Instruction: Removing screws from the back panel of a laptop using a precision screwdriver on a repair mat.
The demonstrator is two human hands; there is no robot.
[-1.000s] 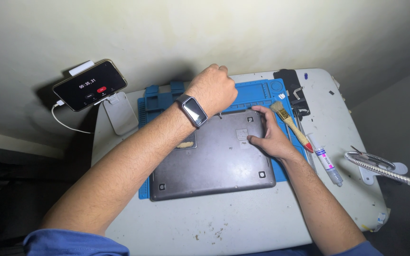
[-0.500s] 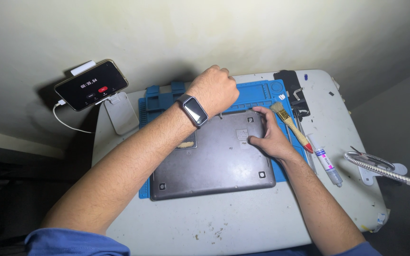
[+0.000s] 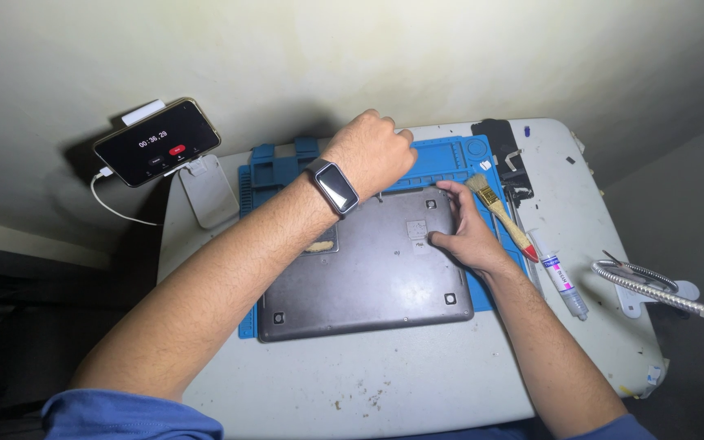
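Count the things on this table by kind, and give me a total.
Laptop: 1
Blue mat: 1
Brush: 1
Tube: 1
Phone: 1
Phone stand: 1
Total: 6

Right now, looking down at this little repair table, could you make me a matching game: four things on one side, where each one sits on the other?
Things:
1. laptop
2. paintbrush
3. phone
4. syringe tube

Places:
A. propped on a white stand at the table's left far corner
B. lying underside up on the blue mat
C. on the white table, right of the mat's near right part
D. slanting across the mat's right edge

Pairs: 1-B, 2-D, 3-A, 4-C
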